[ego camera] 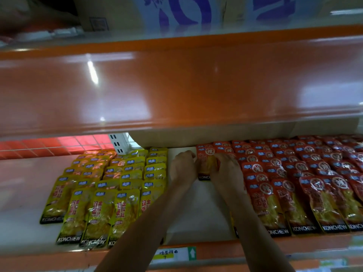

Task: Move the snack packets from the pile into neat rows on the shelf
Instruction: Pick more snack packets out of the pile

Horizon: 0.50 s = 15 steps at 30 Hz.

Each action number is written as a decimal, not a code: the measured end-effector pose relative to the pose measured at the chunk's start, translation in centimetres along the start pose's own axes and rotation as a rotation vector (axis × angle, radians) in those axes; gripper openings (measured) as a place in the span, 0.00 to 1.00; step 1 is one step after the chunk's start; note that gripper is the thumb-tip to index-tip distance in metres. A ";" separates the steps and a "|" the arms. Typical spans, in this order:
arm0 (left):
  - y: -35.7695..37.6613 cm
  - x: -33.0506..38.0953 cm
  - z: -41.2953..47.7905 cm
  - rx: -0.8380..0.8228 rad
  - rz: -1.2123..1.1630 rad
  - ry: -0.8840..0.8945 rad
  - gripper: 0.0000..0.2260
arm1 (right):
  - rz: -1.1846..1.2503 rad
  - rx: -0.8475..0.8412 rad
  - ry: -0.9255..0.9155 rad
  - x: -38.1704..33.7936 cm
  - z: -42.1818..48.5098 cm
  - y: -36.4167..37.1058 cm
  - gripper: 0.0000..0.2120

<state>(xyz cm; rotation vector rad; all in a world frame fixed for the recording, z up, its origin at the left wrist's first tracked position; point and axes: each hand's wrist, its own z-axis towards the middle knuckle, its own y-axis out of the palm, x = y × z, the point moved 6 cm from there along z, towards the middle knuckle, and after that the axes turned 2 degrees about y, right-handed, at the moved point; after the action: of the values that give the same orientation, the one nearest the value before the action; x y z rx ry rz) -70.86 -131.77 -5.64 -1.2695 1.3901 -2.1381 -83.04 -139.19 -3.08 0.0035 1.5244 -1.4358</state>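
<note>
On my left hand the fingers curl against the left edge of one red packet. On my right hand the fingers curl over its right edge, so both hands grip the same packet between them. It lies flat, far back on the white shelf, in the bare strip between two groups. To its left the yellow packets lie in overlapping rows. To its right lie the red packets, and the held one sits just beside their leftmost column. Both forearms reach in from below. A price label sits on the front rail, and above hangs the glossy orange upper shelf with a cardboard box on top.
</note>
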 end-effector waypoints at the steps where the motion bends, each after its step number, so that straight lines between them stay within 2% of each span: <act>1: -0.6 0.0 -0.4 0.020 0.005 0.042 0.13 | -0.011 -0.008 -0.003 -0.7 -0.2 0.4 0.14; 3: -2.1 -0.6 -1.2 0.054 -0.004 0.103 0.12 | -0.023 -0.024 -0.026 -2.4 -0.7 1.5 0.13; 9: -8.7 -5.7 -4.8 0.211 0.052 0.194 0.10 | 0.037 -0.098 -0.117 -9.5 -4.4 6.1 0.19; 12: -12.8 -10.4 -7.1 0.293 0.145 0.174 0.10 | 0.074 -0.117 -0.171 -14.5 -7.0 8.9 0.18; 15: -17.2 -15.9 -9.7 0.284 0.196 0.100 0.15 | 0.096 -0.205 -0.224 -19.8 -10.3 12.7 0.18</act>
<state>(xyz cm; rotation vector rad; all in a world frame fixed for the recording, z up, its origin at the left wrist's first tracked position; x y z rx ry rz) -65.89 -107.43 -0.74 -0.8946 1.1421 -2.1905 -72.03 -115.96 -2.14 -0.1988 1.4581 -1.1584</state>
